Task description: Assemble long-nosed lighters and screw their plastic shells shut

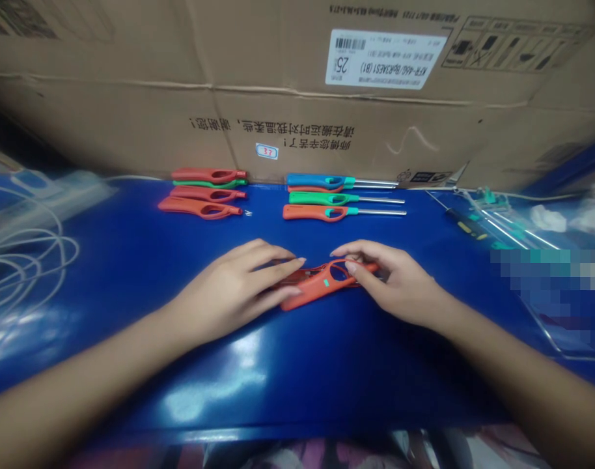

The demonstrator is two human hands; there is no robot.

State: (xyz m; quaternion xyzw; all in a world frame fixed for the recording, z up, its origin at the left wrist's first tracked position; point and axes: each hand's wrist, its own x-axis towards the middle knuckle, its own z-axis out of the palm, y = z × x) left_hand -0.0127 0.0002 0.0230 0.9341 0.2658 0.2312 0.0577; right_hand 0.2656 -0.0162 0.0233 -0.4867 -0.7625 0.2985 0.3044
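Near the middle of the table, two orange lighter casing halves (313, 290) lie close together, the near one tilted against the one behind. The rear half is partly hidden, and small parts seem to show inside it. My left hand (239, 284) holds the left end, its thumb on the near half and its fingers over the far side. At the right, my right hand (392, 280) pinches the casing by its finger loop and neck, with thumb and fingers bent around it. A small green mark shows on the near half.
Behind my hands lie several empty lighter shells (194, 207) at the left and several long-nosed lighters (317, 212) at the right. A cardboard box (146, 111) stands along the back. A white cable (58, 241) coils at the left; a screwdriver (466, 224) and metal rods (505, 229) lie at the right.
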